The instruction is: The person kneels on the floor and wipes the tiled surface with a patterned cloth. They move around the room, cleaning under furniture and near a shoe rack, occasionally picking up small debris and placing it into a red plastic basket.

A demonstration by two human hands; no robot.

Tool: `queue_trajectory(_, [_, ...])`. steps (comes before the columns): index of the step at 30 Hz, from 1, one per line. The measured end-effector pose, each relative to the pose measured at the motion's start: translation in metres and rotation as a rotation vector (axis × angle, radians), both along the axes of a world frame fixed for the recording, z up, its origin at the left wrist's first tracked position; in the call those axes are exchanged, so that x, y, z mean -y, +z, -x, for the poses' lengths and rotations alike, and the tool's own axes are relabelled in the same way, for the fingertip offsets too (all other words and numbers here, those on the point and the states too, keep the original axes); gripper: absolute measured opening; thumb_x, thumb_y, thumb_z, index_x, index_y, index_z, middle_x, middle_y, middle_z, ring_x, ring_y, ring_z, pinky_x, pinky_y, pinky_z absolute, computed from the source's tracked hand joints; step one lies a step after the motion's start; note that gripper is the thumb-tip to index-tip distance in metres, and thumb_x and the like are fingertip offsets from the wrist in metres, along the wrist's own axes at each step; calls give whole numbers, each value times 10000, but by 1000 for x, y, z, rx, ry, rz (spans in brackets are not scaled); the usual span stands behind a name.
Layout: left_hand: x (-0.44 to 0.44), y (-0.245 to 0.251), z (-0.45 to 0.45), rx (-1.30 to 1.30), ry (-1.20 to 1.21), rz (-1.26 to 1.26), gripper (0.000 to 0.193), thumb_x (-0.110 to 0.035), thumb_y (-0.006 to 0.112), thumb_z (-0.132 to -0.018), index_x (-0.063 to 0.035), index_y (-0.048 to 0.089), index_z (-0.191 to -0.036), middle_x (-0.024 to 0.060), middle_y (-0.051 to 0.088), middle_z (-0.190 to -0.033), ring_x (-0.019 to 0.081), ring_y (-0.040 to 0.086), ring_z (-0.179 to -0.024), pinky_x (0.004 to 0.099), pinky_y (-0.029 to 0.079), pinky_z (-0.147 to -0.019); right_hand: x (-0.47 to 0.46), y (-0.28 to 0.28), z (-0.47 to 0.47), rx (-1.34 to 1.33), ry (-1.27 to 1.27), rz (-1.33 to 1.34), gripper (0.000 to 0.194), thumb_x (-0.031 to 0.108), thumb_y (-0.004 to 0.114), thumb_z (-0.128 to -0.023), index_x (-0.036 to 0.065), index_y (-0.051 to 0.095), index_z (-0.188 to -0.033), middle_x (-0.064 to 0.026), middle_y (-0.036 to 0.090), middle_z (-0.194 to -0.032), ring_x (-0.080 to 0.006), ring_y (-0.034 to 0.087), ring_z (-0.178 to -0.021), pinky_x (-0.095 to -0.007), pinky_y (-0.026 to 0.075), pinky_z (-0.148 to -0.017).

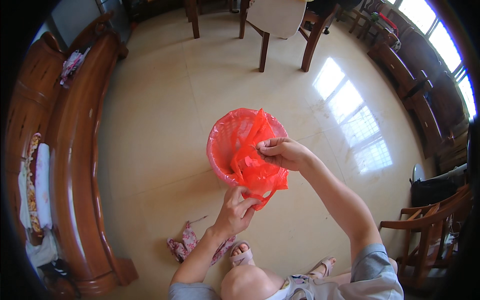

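Note:
A thin red plastic bag (pixel 258 170) with looped handles is spread over the near right part of a pink basket-like bin (pixel 218 150). The bin stands on the tiled floor, and a shiny reddish film covers its rim. My left hand (pixel 237 210) grips a handle of the bag at the near side. My right hand (pixel 281 153) is above the bin's right side, thumb and forefinger pinched together at the bag's edge; what exactly lies between them is too small to tell. Small pinkish pieces show through or inside the bag.
A floral cloth (pixel 187 242) lies on the floor by my left foot. At the left runs a carved wooden bench (pixel 80 150) with folded fabrics on it. Wooden chair legs (pixel 264 52) stand ahead. A wooden chair (pixel 423 221) is at the near right, with more wooden seating (pixel 401 71) under the window.

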State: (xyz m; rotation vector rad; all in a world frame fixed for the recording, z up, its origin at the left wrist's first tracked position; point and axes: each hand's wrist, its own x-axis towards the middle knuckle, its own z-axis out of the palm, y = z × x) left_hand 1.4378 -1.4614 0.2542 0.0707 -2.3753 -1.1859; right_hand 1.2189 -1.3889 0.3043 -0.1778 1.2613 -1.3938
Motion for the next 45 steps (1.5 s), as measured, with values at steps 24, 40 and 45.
queue_trajectory(24, [7, 3, -19, 130, -66, 90, 277, -80, 679, -698, -90, 663, -974, 103, 501, -1086, 276, 492, -1048, 545, 256, -996, 69, -57, 32, -1419, 500, -565, 274, 212, 642, -730, -20, 626, -874, -178, 614, -782, -313, 614, -775, -415, 487, -676])
queue_trajectory(40, [-12, -118, -167, 523, 691, -9, 824, -264, 737, -688, -89, 310, -1371, 275, 159, -1401, 447, 219, -1270, 523, 244, -1011, 9, 10, 5, -1393, 7, 28, 117, 26, 563, -825, -13, 596, -930, -127, 638, -889, -223, 605, -727, -270, 493, -664])
queue_trajectory(45, [-38, -180, -221, 922, 643, 221, 974, -537, 721, -630, -157, 269, -1404, 254, 83, -1453, 479, 67, -1315, 621, 109, -1013, -64, -23, -9, -688, -371, -384, 285, 216, 529, -899, 4, 509, -1088, -67, 625, -824, -134, 599, -618, -262, 493, -490])
